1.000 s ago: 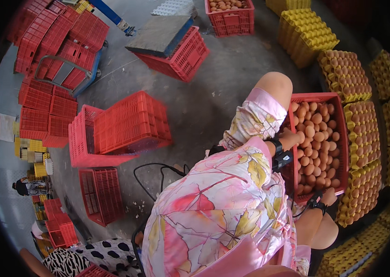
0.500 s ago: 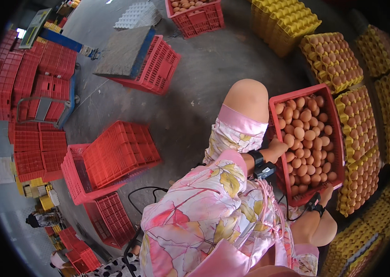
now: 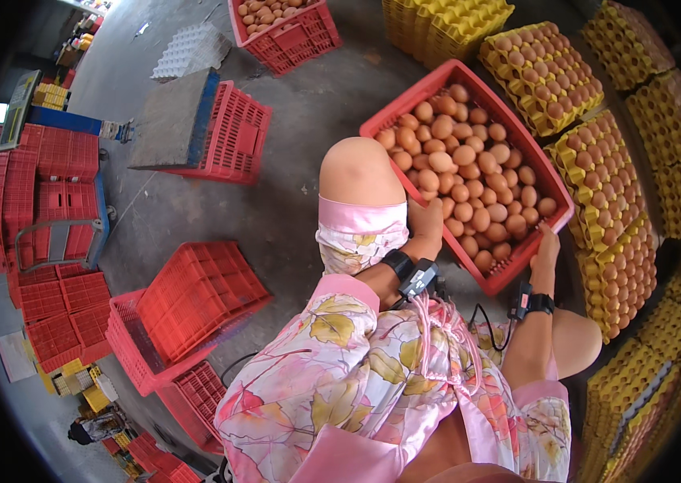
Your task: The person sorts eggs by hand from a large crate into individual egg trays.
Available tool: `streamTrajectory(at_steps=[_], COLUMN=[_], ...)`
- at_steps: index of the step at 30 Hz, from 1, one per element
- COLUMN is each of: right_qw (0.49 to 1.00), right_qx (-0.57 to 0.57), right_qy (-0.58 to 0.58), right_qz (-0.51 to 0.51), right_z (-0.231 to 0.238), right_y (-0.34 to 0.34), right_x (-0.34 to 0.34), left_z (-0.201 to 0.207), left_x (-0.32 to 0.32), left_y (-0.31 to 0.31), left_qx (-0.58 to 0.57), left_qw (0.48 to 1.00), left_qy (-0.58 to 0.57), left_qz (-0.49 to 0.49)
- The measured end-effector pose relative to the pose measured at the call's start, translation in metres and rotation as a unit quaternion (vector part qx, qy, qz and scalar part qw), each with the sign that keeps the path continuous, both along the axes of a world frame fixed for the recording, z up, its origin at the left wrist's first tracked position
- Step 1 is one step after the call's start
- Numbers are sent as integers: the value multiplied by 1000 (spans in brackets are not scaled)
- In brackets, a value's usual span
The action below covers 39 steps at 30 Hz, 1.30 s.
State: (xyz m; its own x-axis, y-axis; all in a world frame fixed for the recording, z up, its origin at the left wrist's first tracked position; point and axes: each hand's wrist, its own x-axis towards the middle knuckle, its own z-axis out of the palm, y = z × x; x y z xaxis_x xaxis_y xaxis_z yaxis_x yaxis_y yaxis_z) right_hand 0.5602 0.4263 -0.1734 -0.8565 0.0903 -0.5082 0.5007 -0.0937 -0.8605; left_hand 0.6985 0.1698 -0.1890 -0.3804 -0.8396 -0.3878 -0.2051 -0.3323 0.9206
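A red plastic crate (image 3: 495, 283) full of loose brown eggs (image 3: 469, 157) is in front of my knees, its long sides slanting. My left hand (image 3: 426, 224) is closed on the crate's left rim, beside my bare knee. At the near right rim, my right hand (image 3: 547, 245) also grips the crate, its fingers curled over the edge near the eggs. Whether the crate's base touches the floor cannot be seen. Both wrists wear black straps with small devices.
Yellow trays of eggs (image 3: 598, 173) are stacked close on the right, with yellow trays (image 3: 445, 28) beyond. Another crate of eggs (image 3: 292, 40) stands far ahead. To the left are a board-topped red crate (image 3: 231, 133), leaning red crates (image 3: 203, 298) and a loaded trolley (image 3: 103, 229).
The egg crate has shifted left and forward and turned, with both hands on it. It now sits farther from the egg-tray stacks. The view has also shifted.
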Motion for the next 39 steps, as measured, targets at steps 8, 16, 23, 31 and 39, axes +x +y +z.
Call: streamTrajectory(at_steps=[8,16,23,31,39], right_qw=[975,969,947,987,961], right_qx=[87,163,264,-120,-205], right_qy=[-3,102,92,-60,-173], right_qz=[204,157,158,90,64], right_z=[19,-44,-38,-27,31], right_y=[-65,-44,-62,-66,-93], right_x=[5,-2,7,-2,13], left_z=[66,74,147,121,47], left_x=[-1,4,20,14,9], left_y=[-24,6,7,8,13], left_qx=[-6,97,450,180,186], left_qw=[983,991,885,981,979], left_qy=[-184,-77,120,-78,-83], left_qz=[13,-41,9,-1,16])
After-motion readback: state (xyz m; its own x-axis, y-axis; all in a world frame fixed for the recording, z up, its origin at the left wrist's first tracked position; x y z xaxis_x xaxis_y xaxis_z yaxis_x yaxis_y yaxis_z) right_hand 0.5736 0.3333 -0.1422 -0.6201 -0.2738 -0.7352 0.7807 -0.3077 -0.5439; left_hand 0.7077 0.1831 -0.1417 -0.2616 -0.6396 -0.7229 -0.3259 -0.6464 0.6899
